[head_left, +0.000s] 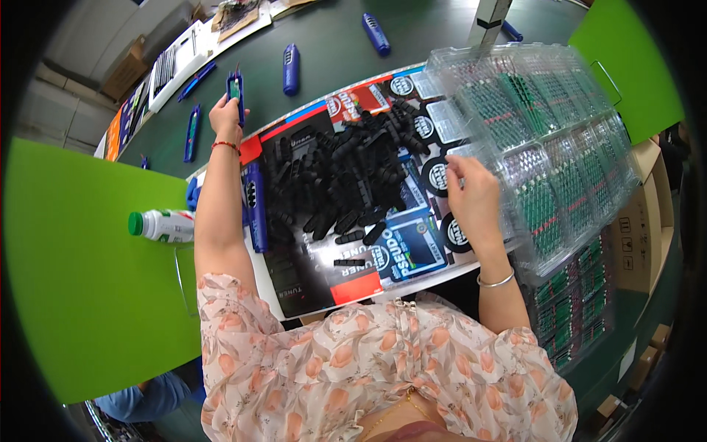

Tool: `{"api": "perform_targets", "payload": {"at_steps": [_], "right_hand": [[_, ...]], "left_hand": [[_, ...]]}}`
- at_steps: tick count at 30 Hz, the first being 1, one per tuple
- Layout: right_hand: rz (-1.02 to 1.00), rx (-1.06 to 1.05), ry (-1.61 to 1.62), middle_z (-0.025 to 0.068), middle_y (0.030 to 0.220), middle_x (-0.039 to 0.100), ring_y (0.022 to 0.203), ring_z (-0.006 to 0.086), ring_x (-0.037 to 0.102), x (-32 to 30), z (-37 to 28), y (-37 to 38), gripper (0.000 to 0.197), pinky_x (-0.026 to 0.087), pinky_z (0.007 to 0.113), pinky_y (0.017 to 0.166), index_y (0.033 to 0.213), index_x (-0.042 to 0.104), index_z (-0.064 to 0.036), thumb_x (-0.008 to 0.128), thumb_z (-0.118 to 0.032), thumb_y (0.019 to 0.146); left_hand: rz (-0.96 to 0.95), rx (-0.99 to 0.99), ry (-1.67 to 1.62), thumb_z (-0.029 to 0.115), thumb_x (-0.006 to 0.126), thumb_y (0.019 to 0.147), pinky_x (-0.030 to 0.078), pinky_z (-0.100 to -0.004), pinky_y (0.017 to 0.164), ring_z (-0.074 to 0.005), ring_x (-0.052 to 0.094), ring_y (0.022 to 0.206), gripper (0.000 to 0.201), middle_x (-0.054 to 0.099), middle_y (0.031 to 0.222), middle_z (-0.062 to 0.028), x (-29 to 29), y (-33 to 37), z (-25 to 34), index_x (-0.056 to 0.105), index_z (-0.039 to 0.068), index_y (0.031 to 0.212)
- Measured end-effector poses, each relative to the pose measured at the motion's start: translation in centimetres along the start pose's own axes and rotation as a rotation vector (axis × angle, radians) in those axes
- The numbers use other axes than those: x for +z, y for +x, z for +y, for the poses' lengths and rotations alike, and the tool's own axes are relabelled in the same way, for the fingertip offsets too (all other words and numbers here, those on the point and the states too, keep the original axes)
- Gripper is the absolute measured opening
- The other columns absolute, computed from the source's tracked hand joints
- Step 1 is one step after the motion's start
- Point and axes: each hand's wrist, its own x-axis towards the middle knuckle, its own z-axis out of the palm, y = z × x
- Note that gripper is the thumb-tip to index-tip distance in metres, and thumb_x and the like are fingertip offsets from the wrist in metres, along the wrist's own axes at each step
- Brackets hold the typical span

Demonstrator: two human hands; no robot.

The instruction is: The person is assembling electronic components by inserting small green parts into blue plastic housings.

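My left hand is closed round the lower end of a blue plastic housing, reaching out over the far left of the bench. A green circuit board shows inside that housing. My right hand is closed, fingers curled toward the thumb, beside the clear plastic trays; whatever it pinches, if anything, I cannot make out. Between my arms a heap of small black rubbery parts lies on a printed sheet. Another blue housing lies along the sheet's left edge, next to my left forearm.
Stacked clear trays of green circuit boards stand at the right. Blue housings lie about the dark green bench. Green panels flank both sides. A white bottle with a green cap is at the left, a cardboard box far right.
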Motion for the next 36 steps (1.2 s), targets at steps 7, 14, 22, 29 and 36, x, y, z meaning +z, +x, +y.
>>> {"api": "perform_targets", "payload": {"at_steps": [7, 14, 22, 29, 36], "right_hand": [[-0.048, -0.051, -0.207, 0.0138, 0.102, 0.063, 0.089, 0.035, 0.061, 2.6, -0.7, 2.9, 0.029, 0.051, 0.043, 0.078, 0.105, 0.064, -0.0018, 0.069, -0.005, 0.077], [-0.059, 0.03, -0.289, 0.015, 0.097, 0.061, 0.087, 0.0346, 0.062, 2.5, 0.4, 2.7, 0.03, 0.052, 0.044, 0.074, 0.104, 0.063, -0.0033, 0.067, -0.001, 0.074], [-0.169, 0.051, -0.326, 0.0138, 0.093, 0.06, 0.082, 0.0356, 0.064, 0.9, -1.6, 2.3, 0.026, 0.053, 0.047, 0.07, 0.104, 0.065, -0.0065, 0.067, -0.006, 0.078], [0.03, 0.186, 0.563, 0.0096, 0.088, 0.07, 0.071, 0.0137, 0.067, -0.1, -3.8, 3.9, 0.027, 0.051, 0.025, 0.061, 0.106, 0.066, -0.0017, 0.073, -0.002, 0.08], [-0.023, 0.014, 0.821, 0.0078, 0.08, 0.069, 0.06, 0.0104, 0.063, 2.2, -9.0, 4.1, 0.023, 0.051, 0.023, 0.058, 0.102, 0.066, 0.0001, 0.073, -0.002, 0.08]], "left_hand": [[0.163, 0.05, 0.742, 0.028, 0.058, 0.08, 0.051, -0.0431, 0.088, -0.026, 0.067, 0.1, 0.04, 0.072, 0.106, -0.0096, 2.9, 4.2, -2.3, 0.07, 0.014, 0.115], [0.354, 0.213, 1.202, 0.038, 0.053, 0.083, 0.048, -0.0468, 0.093, -0.037, 0.058, 0.112, 0.048, 0.059, 0.122, -0.0189, 5.1, 1.7, 0.8, 0.061, 0.013, 0.124], [-0.092, 0.576, 1.163, 0.028, 0.064, 0.088, 0.051, -0.0443, 0.088, -0.0357, 0.061, 0.1, 0.055, 0.062, 0.114, -0.0228, 10.8, 1.0, -1.5, 0.05, 0.009, 0.137], [-0.7, -0.099, -0.466, 0.007, 0.039, 0.097, 0.056, -0.03, 0.062, -0.0195, 0.065, 0.077, 0.056, 0.062, 0.114, -0.0208, 7.8, -12.3, 6.8, 0.022, 0.007, 0.151], [-0.914, -0.253, -0.537, 0.024, 0.036, 0.105, 0.051, -0.0248, 0.058, -0.0142, 0.061, 0.067, 0.046, 0.064, 0.103, -0.0122, 2.6, -28.7, 8.6, 0.032, 0.009, 0.149]]}}
